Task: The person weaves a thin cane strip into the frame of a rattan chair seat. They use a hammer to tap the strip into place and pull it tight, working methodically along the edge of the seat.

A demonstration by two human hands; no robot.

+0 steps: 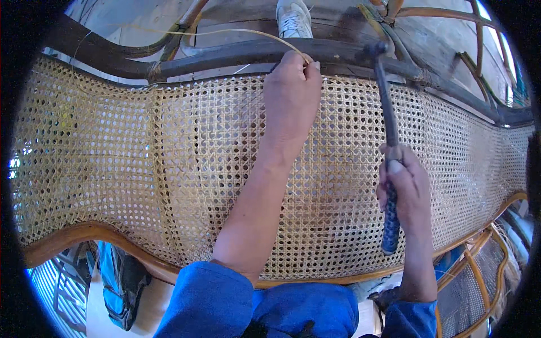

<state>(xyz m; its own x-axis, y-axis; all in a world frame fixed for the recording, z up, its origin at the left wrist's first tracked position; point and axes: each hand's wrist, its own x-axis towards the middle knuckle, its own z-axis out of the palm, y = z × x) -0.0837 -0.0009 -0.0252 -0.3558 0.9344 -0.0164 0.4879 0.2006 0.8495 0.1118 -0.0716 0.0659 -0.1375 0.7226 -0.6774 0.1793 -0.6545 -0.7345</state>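
A wide woven cane panel (214,158) stretches across in front of me, fixed between a dark far rail (225,61) and a lighter wooden near rail (141,262). My left hand (292,96) is closed at the panel's far edge, pinching a thin rattan strip (225,31) between thumb and fingers. From there the strip curves away to the far left. My right hand (404,186) is wrapped around the patterned grip of a hammer (385,101). The hammer's head is raised near the dark rail, to the right of my left hand, and is slightly blurred.
Beyond the rail, a white shoe (293,19) rests on wooden boards. Bent rattan frame pieces (445,12) lie at the far right. A teal and black bag (119,287) sits at the lower left. Another cane-panelled frame (470,281) is at the lower right.
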